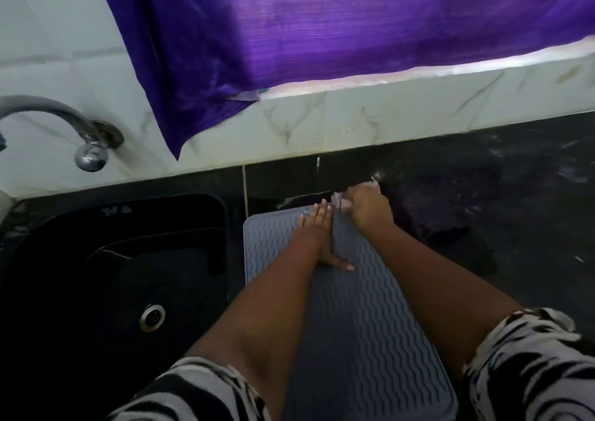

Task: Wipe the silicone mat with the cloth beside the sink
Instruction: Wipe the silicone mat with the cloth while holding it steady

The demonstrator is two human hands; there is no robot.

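On the dark worktop (483, 227), at three o'clock from the black sink (112, 259), the grey silicone mat (370, 324) lies flat, the left hand (318, 230) spread palm-down on it while the right hand (367, 206) is closed around the pale cloth (339, 202) at its twelve o'clock edge.

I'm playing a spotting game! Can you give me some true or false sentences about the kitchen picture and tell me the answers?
1. The left hand lies flat on the grey mat. True.
2. The right hand holds a cloth at the mat's far edge. True.
3. The mat lies inside the sink. False: it is on the counter beside the sink.
4. The curtain is green. False: it is purple.
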